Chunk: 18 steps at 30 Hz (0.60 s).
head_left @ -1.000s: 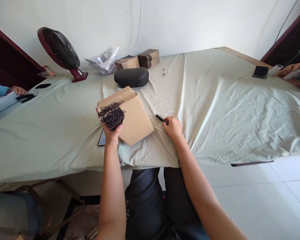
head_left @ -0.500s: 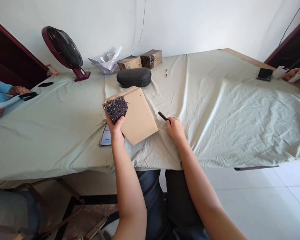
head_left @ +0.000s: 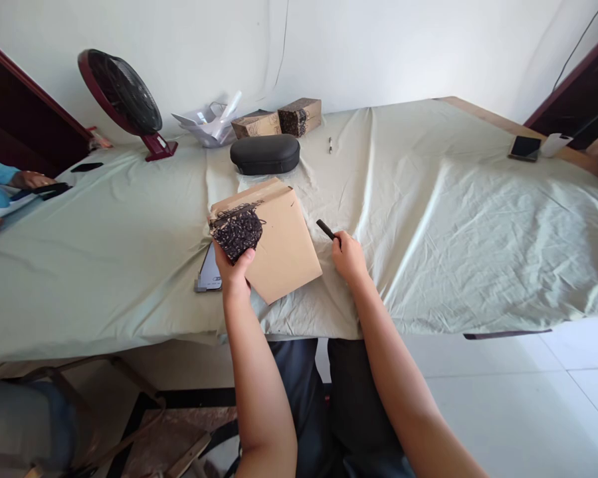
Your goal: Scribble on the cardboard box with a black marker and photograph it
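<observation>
A tan cardboard box (head_left: 284,245) is tilted above the cloth, gripped at its left corner by my left hand (head_left: 236,269). Dense black scribbles (head_left: 239,232) cover that corner, and my thumb presses beside them. To the right of the box, my right hand (head_left: 347,255) is closed around a black marker (head_left: 325,229), whose end points up and left, apart from the box. Partly hidden under the box and my left hand lies a phone (head_left: 209,269) with a lit screen.
Behind the box sits a black zip case (head_left: 265,155). Two scribbled cardboard boxes (head_left: 299,116), a plastic basket (head_left: 212,133) and a fan (head_left: 122,96) stand along the wall. A small pen (head_left: 330,145) lies farther back. Other people's hands (head_left: 32,179) show at both sides.
The box has been tipped and lowered slightly toward me, showing more of its scribbled upper edge. My right hand with the marker has hardly moved.
</observation>
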### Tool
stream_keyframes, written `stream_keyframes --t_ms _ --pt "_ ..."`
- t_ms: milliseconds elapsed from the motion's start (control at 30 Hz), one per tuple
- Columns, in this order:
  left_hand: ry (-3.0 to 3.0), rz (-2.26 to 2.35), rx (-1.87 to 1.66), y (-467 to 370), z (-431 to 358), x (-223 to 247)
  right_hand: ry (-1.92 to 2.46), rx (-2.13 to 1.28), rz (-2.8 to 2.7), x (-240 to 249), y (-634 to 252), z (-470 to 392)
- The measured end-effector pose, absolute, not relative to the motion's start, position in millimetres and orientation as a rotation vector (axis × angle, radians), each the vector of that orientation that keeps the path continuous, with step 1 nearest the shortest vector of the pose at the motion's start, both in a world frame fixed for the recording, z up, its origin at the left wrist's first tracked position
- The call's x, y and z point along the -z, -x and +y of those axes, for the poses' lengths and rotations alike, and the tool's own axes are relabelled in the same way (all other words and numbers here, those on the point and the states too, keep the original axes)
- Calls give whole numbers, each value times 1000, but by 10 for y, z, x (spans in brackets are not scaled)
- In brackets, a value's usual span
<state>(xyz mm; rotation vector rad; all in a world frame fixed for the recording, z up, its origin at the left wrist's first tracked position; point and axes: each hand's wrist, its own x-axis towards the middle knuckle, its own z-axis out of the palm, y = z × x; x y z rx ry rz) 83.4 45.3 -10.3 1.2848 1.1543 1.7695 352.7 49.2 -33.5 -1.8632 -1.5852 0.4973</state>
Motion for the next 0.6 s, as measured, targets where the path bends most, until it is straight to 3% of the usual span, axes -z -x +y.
stream_keyframes --t_ms 600 --pt "-1229 1163 -1623 -772 329 59 1857 -493 -1611 304 -3521 428"
